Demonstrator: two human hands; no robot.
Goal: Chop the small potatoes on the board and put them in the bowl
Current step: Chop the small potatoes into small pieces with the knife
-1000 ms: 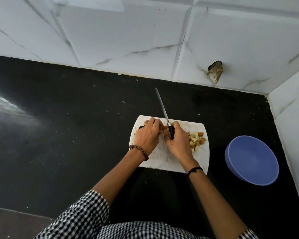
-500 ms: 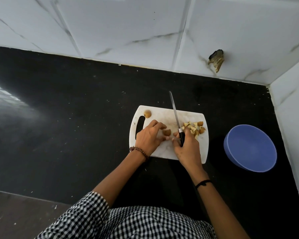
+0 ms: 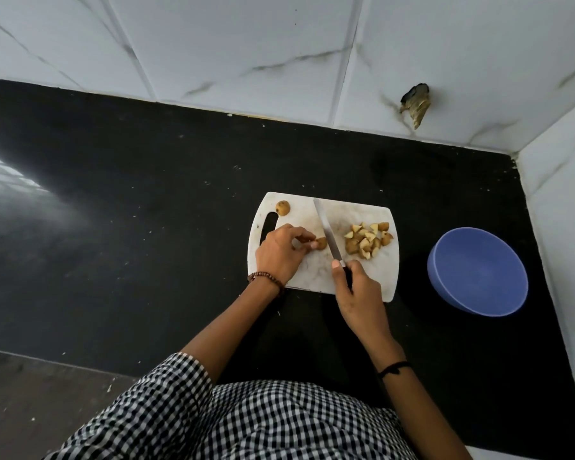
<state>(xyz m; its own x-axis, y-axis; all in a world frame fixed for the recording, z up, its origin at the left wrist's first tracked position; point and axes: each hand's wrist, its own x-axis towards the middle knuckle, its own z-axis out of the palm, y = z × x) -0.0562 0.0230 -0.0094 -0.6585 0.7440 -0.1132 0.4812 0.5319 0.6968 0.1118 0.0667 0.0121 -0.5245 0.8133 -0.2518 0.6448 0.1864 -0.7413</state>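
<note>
Okay, mid-chop. Left hand (image 3: 279, 257) pinches a small potato (image 3: 321, 243) with curled fingertips, pinning it on the white board (image 3: 312, 272) so it can't roll. Right hand (image 3: 357, 295) has its fingers wrapped round the handle of the knife (image 3: 327, 234), blade just beside the potato's right side, probably lined up for a cut. Chopped pieces (image 3: 367, 241) sit piled on the board's right side, nearest the blue bowl (image 3: 478, 270), handy for scraping over. The bowl looks empty. One whole potato (image 3: 283, 207) waits at the far-left corner, away from the blade.
</note>
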